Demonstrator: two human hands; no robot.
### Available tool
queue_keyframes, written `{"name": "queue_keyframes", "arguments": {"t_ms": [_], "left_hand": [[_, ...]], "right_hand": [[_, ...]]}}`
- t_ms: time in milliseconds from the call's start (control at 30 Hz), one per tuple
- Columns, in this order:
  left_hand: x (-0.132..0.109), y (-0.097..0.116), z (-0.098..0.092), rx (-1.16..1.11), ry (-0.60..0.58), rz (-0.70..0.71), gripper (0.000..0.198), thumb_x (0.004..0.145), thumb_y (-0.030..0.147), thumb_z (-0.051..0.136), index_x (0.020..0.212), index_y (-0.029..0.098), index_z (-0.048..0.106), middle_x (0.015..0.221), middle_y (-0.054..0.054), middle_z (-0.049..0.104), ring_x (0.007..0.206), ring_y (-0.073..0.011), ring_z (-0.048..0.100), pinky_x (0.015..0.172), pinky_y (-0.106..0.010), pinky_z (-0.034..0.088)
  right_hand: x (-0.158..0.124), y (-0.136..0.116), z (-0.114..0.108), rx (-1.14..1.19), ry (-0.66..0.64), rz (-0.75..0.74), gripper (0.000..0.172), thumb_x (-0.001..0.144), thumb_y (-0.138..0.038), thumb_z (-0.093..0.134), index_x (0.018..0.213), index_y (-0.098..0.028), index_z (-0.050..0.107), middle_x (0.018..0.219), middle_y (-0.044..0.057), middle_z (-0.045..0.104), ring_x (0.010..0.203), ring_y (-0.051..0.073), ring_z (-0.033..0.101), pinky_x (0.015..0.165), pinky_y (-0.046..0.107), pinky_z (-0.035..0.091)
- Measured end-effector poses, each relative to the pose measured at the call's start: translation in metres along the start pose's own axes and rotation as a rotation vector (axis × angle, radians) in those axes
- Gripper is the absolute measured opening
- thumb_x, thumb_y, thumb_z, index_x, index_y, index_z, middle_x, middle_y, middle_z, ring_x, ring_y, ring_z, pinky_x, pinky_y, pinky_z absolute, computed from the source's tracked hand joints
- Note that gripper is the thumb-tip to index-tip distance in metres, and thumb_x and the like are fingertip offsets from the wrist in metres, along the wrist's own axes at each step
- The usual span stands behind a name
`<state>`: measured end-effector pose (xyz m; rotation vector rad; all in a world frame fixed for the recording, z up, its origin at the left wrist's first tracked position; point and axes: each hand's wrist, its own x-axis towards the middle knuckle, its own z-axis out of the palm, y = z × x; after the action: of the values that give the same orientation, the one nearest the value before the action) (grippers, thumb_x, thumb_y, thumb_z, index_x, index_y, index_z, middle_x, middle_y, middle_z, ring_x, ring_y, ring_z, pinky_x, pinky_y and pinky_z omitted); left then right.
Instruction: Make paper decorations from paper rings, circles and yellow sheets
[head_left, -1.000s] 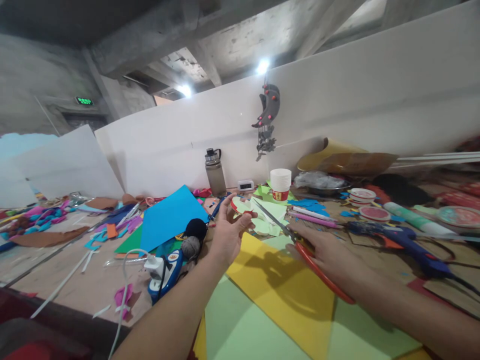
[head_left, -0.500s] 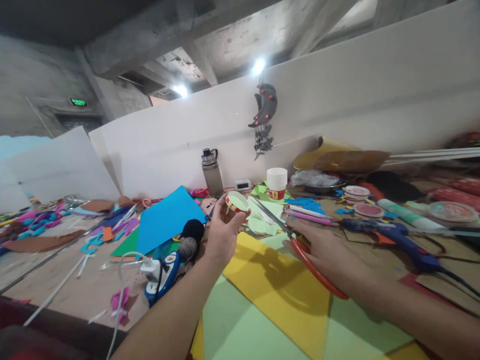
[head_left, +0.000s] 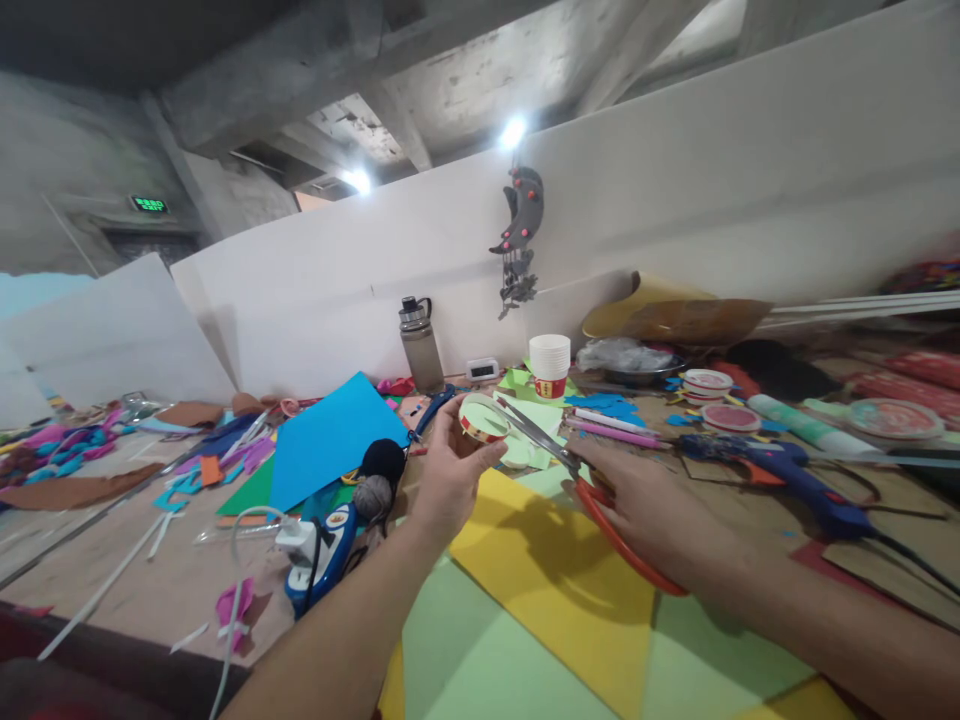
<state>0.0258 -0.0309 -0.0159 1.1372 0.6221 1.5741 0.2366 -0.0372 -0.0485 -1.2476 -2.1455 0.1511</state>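
My left hand (head_left: 452, 478) pinches a short cut-down paper cup (head_left: 484, 432) with a red and gold printed side and pale green on its upper face. Fingers and thumb of my right hand (head_left: 637, 495) are wrapped round the red handles of a pair of scissors (head_left: 538, 432). The blades are slightly apart, and their tips reach the right edge of the cup piece; whether they touch it I cannot tell. Beneath both hands lie yellow paper (head_left: 555, 560) and pale green sheets (head_left: 480, 650). Pale green paper scraps (head_left: 529, 455) lie behind the blades.
A stack of white paper cups (head_left: 550, 362) stands behind the hands, with a bottle (head_left: 421, 345) to its left. A blue glue gun (head_left: 795, 480) lies at right. Blue card (head_left: 326, 435), a power strip (head_left: 322, 570) and its cable are at left.
The scissors' tips have come to the cup piece's edge. My left hand has shifted slightly right and tilted the piece so its pale green face shows more.
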Motion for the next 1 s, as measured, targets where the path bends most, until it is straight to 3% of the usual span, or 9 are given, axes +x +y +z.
{"name": "queue_keyframes", "arguments": {"t_ms": [100, 333, 500, 733, 1000], "left_hand": [[-0.0001, -0.0018, -0.0009, -0.028, -0.013, -0.009, 0.058, 0.059, 0.010, 0.084, 0.110, 0.023, 0.058, 0.110, -0.002, 0.066, 0.098, -0.0153, 0.063, 0.083, -0.024, 0.051], [-0.0019, -0.0021, -0.0011, -0.046, -0.115, -0.068, 0.054, 0.065, 0.013, 0.081, 0.114, 0.021, 0.061, 0.114, -0.004, 0.067, 0.102, -0.0171, 0.064, 0.090, -0.028, 0.050], [-0.0028, -0.0004, 0.0013, -0.027, -0.147, -0.105, 0.053, 0.065, 0.015, 0.081, 0.114, 0.020, 0.062, 0.117, -0.006, 0.067, 0.106, -0.0192, 0.063, 0.094, -0.031, 0.050], [-0.0035, 0.0011, 0.0013, -0.045, -0.146, -0.130, 0.058, 0.063, 0.019, 0.084, 0.116, 0.021, 0.061, 0.117, -0.006, 0.066, 0.104, -0.0189, 0.063, 0.092, -0.032, 0.052], [-0.0043, 0.0014, -0.0017, -0.049, -0.198, -0.172, 0.053, 0.066, 0.025, 0.084, 0.115, 0.019, 0.064, 0.101, -0.005, 0.069, 0.082, -0.0139, 0.066, 0.079, -0.025, 0.053]], "right_hand": [[-0.0003, 0.0001, -0.0017, -0.036, -0.056, 0.014, 0.048, 0.089, -0.033, 0.042, 0.133, -0.017, 0.055, 0.123, 0.016, 0.067, 0.110, 0.036, 0.063, 0.086, 0.050, 0.053], [0.0023, -0.0004, -0.0029, -0.036, -0.038, 0.011, 0.045, 0.090, -0.033, 0.044, 0.132, -0.022, 0.054, 0.121, 0.013, 0.068, 0.107, 0.034, 0.065, 0.082, 0.047, 0.055], [0.0018, 0.0022, -0.0025, -0.085, -0.047, 0.005, 0.043, 0.092, -0.034, 0.043, 0.133, -0.023, 0.051, 0.119, 0.013, 0.068, 0.109, 0.032, 0.064, 0.088, 0.046, 0.052], [0.0039, -0.0011, -0.0082, -0.062, -0.027, -0.008, 0.041, 0.090, -0.032, 0.046, 0.129, -0.024, 0.055, 0.116, 0.012, 0.070, 0.109, 0.032, 0.064, 0.088, 0.046, 0.052], [0.0047, -0.0008, -0.0099, -0.053, -0.034, -0.021, 0.045, 0.090, -0.030, 0.046, 0.134, -0.026, 0.051, 0.124, 0.009, 0.067, 0.112, 0.031, 0.063, 0.086, 0.044, 0.054]]}}
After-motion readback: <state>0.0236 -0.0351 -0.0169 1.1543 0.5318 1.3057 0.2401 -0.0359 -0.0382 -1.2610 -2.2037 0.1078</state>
